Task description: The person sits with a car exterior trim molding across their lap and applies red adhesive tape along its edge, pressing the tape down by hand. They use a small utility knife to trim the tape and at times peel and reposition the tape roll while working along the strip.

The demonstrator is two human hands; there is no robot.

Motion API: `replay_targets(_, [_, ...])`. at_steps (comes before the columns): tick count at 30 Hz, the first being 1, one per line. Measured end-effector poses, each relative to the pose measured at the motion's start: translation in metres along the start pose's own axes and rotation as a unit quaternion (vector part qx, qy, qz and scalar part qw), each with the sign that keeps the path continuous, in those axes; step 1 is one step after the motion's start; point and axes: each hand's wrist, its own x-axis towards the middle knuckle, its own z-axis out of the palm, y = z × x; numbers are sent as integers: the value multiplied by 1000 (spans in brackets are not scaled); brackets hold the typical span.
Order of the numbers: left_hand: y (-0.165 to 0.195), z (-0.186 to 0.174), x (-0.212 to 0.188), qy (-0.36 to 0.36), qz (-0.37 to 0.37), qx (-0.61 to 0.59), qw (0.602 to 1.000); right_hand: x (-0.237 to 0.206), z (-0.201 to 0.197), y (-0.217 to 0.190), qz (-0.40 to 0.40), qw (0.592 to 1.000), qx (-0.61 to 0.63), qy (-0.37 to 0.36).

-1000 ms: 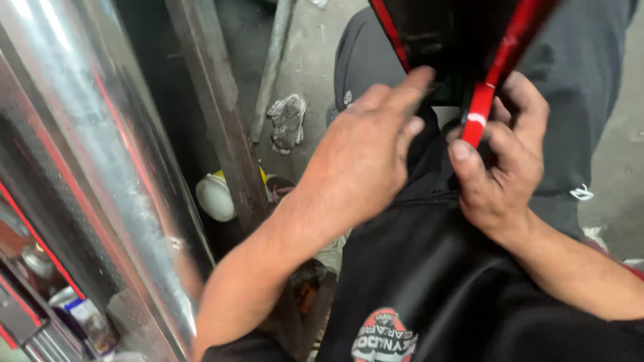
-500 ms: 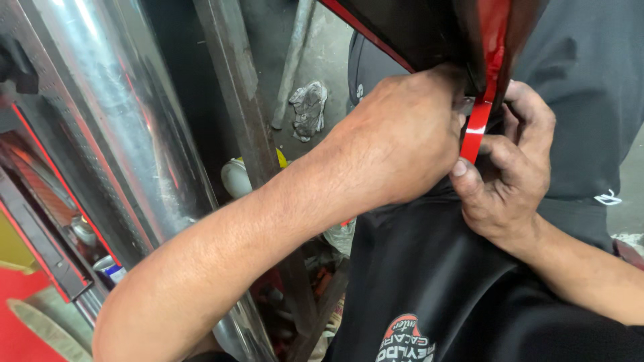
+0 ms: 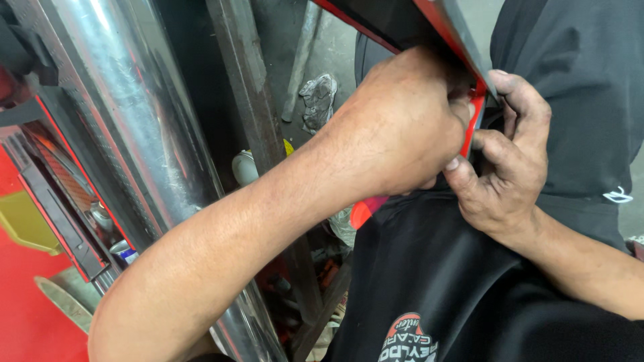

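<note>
A red and black panel (image 3: 443, 17) hangs at the top of the view, its red edge running down between my hands. My left hand (image 3: 402, 124) reaches across from the lower left and closes its fingers over that red edge. My right hand (image 3: 503, 161) grips the same edge from the right, thumb and fingers pinching the red strip (image 3: 475, 124). My black shirt and dark trousers lie right under both hands.
A shiny chrome tube (image 3: 127, 134) runs diagonally along the left, next to red bodywork (image 3: 20, 295) and a dark metal bar (image 3: 245, 80). A crumpled rag (image 3: 318, 94) and a white round object (image 3: 245, 167) lie on the grey floor beyond.
My left hand went from open and hovering to closed over the red edge. The view moved closer and the panel came lower toward my lap.
</note>
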Motion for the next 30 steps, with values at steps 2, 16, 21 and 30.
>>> replay_targets(2, [4, -4, 0, -50, -90, -45, 994, 0, -1, 0, 12, 1000, 5, -6])
replay_targets(16, [16, 4, -11, -36, -102, 14, 994, -8, -2, 7, -5, 1000, -14, -8])
replay_targets(21, [20, 2, -7, -70, -124, 10, 990, -9, -2, 5, -5, 1000, -27, -10])
replay_targets(30, [22, 3, -12, -51, -133, -16, 990, -8, -4, 6, -7, 999, -37, -17])
